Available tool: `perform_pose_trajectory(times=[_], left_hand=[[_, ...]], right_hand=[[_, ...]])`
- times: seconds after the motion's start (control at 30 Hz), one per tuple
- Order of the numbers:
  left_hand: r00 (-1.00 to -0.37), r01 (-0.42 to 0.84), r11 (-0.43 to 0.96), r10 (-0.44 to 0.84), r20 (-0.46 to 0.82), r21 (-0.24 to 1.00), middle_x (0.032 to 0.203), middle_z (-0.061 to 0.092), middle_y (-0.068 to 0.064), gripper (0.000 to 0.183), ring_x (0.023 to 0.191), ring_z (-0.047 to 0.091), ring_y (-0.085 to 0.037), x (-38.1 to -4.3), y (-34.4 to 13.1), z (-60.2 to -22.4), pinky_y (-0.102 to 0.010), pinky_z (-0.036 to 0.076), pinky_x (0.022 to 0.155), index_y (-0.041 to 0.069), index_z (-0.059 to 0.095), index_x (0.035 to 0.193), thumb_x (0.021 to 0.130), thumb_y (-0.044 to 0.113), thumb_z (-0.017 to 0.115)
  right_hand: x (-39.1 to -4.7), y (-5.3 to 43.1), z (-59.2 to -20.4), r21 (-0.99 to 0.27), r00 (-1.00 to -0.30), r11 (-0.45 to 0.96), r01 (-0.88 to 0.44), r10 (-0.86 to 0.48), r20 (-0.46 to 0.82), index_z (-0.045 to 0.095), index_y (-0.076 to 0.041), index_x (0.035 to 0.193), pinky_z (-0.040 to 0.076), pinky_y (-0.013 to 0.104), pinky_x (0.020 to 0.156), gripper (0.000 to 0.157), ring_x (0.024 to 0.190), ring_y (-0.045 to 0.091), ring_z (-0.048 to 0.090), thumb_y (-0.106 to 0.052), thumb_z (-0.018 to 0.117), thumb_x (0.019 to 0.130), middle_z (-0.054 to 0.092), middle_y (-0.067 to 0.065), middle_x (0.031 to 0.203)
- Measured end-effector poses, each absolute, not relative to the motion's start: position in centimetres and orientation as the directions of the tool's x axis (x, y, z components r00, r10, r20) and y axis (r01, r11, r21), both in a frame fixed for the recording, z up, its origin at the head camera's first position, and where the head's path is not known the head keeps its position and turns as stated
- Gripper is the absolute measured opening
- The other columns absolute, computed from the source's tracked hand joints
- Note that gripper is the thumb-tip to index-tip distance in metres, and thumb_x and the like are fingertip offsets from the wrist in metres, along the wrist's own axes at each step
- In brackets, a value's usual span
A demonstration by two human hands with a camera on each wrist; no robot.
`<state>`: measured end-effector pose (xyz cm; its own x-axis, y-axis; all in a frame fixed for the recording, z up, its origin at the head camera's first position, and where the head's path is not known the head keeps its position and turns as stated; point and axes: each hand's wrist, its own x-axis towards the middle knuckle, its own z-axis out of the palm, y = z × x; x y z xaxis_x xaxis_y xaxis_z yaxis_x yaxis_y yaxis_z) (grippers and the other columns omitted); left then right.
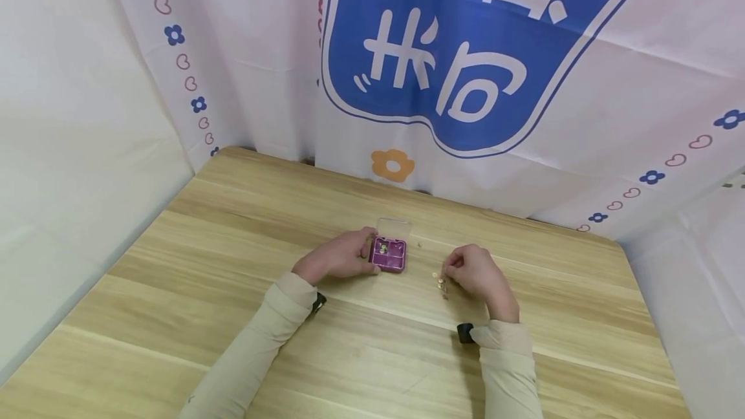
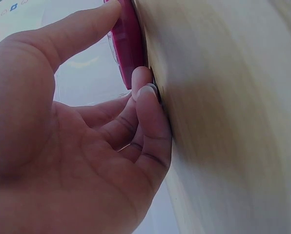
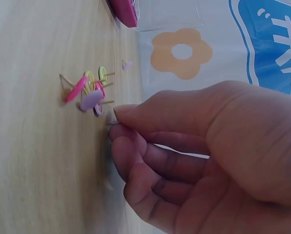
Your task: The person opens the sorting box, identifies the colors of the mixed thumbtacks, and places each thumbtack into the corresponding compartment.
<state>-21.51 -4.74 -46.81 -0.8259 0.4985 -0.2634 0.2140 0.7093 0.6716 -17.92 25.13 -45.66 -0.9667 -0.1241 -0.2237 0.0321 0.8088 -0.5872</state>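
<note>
My left hand (image 1: 343, 256) grips a small purple compartment box (image 1: 388, 264), its thumb at the near corner and fingers at the far left side. The box's clear lid (image 1: 394, 227) stands open at the back, and a few small pieces (image 1: 383, 249) lie in the far left compartment. In the left wrist view, the thumb presses the box's magenta side (image 2: 128, 44). My right hand (image 1: 477, 270) pinches a thumbtack between thumb and forefinger, mostly hidden by the fingertips. Just beside those fingertips lies a cluster of thumbtacks (image 3: 91, 99) with pink, yellow and lilac heads.
One lilac thumbtack (image 3: 128, 65) lies apart, between the box and the right hand. Everything rests on a wood-grain table (image 1: 372, 361). A white printed cloth (image 1: 279, 102) hangs behind the table's back edge.
</note>
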Motion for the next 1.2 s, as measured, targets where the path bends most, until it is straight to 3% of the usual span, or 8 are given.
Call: perform_pose_trajectory(times=[0.13, 0.33, 0.43, 0.77, 1.2], left_hand=[[-0.825, 0.217, 0.707, 0.501, -0.261, 0.673, 0.109, 0.065, -0.007, 0.09, 0.098, 0.061, -0.019, -21.6, -4.8, -46.8, -0.043, 0.054, 0.102, 0.003, 0.031, 0.164, 0.094, 0.03, 0.08], [-0.828, 0.225, 0.709, 0.501, -0.253, 0.668, 0.121, 0.067, -0.012, 0.089, 0.107, 0.062, -0.021, -21.5, -4.8, -46.7, -0.045, 0.052, 0.109, 0.004, 0.031, 0.163, 0.094, 0.03, 0.08], [-0.828, 0.225, 0.711, 0.5, -0.254, 0.666, 0.118, 0.067, -0.011, 0.089, 0.106, 0.062, -0.021, -21.6, -4.8, -46.7, -0.045, 0.053, 0.107, 0.004, 0.031, 0.163, 0.094, 0.031, 0.08], [-0.829, 0.233, 0.715, 0.501, -0.25, 0.66, 0.13, 0.067, -0.016, 0.088, 0.116, 0.064, -0.025, -21.7, -4.7, -46.8, -0.046, 0.051, 0.112, 0.005, 0.031, 0.164, 0.094, 0.032, 0.079], [-0.825, 0.224, 0.714, 0.502, -0.261, 0.663, 0.112, 0.068, -0.009, 0.089, 0.097, 0.063, -0.019, -21.7, -4.7, -46.9, -0.041, 0.056, 0.096, 0.004, 0.032, 0.163, 0.094, 0.032, 0.08]], right_hand=[[-18.1, 24.8, -45.7, -0.586, -0.972, 0.81, 0.014, -0.127, -0.199, 0.078, -0.005, 0.095, 0.053, 0.029, 0.074, 0.009, 0.08, 0.016, 0.065, -0.009, 0.07, 0.097, 0.075, 0.006, 0.088], [-18.4, 23.9, -45.6, -0.586, -0.982, 0.81, -0.027, -0.13, -0.135, 0.078, -0.005, 0.095, 0.059, 0.038, 0.081, 0.009, 0.081, 0.016, 0.067, -0.012, 0.072, 0.096, 0.077, 0.006, 0.089], [-18.5, 23.2, -45.6, -0.602, -0.987, 0.798, -0.026, -0.116, -0.111, 0.078, -0.004, 0.098, 0.059, 0.04, 0.083, 0.009, 0.081, 0.017, 0.068, -0.012, 0.073, 0.097, 0.077, 0.008, 0.091], [-18.6, 19.7, -45.8, -0.663, -0.995, 0.744, -0.081, -0.101, 0.009, 0.078, -0.003, 0.101, 0.055, 0.029, 0.071, 0.009, 0.077, 0.015, 0.064, -0.009, 0.072, 0.097, 0.075, 0.009, 0.09], [-18.5, 16.5, -46.5, -0.688, -0.992, 0.714, -0.127, -0.104, 0.076, 0.079, -0.002, 0.106, 0.059, 0.029, 0.072, 0.013, 0.079, 0.015, 0.067, -0.005, 0.074, 0.095, 0.077, 0.01, 0.094]])
